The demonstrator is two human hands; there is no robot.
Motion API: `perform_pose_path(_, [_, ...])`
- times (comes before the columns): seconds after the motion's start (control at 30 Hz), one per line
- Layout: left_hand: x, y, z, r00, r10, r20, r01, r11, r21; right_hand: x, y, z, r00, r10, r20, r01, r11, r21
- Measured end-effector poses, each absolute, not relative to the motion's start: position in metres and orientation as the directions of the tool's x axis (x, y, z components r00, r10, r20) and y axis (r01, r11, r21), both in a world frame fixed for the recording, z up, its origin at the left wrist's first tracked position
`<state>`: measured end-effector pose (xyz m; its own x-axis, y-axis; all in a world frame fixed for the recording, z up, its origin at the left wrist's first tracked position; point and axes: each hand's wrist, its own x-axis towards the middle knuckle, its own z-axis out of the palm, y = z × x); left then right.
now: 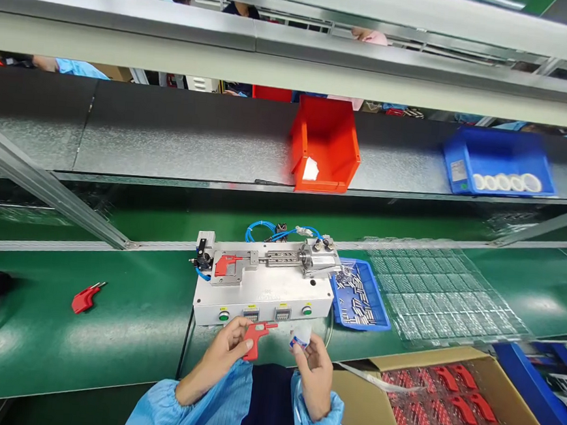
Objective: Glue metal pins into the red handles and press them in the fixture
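My left hand (pixel 223 352) is closed on a red pistol-shaped plastic part (pixel 254 340), its thin end pointing right. My right hand (pixel 316 375) pinches a small white container with a blue and red label (pixel 300 336), just right of that part and apart from it. Directly beyond both hands stands a metal press fixture (pixel 262 296) with green buttons and small counters on its front. Another red part (pixel 224 265) lies in the fixture's left nest. On the green bench at the left rests a red part with metal prongs (pixel 84 298).
A blue tray of metal pins (pixel 383 322) adjoins the fixture's right side. Clear blister trays (pixel 446 294) lie farther right. A cardboard box (pixel 375 416) at lower right holds several red parts. On the shelf are a red bin (pixel 336 138) and a blue bin with white rings (pixel 504 148).
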<state>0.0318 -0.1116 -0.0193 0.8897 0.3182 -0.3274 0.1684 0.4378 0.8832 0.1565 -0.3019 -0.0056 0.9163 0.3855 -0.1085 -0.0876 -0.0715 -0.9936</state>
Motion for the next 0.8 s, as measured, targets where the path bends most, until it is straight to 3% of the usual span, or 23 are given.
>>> perform_pose_path(0.3, [0.028, -0.104, -0.017, 0.899, 0.302, -0.318, 0.172, 0.424, 0.889, 0.150, -0.287, 0.032, 0.910, 0.408, -0.070, -0.112, 0.081, -0.990])
perform_pose_path(0.6, [0.016, -0.097, 0.021, 0.888, 0.336, -0.313, 0.150, 0.432, 0.889, 0.140, -0.276, 0.048, 0.930, 0.358, -0.076, -0.067, -0.036, -0.997])
perform_pose_path(0.8, [0.008, -0.095, 0.035, 0.867, 0.410, -0.282, 0.137, 0.348, 0.927, 0.125, -0.277, 0.045, 0.915, 0.396, -0.077, -0.023, -0.141, -0.990])
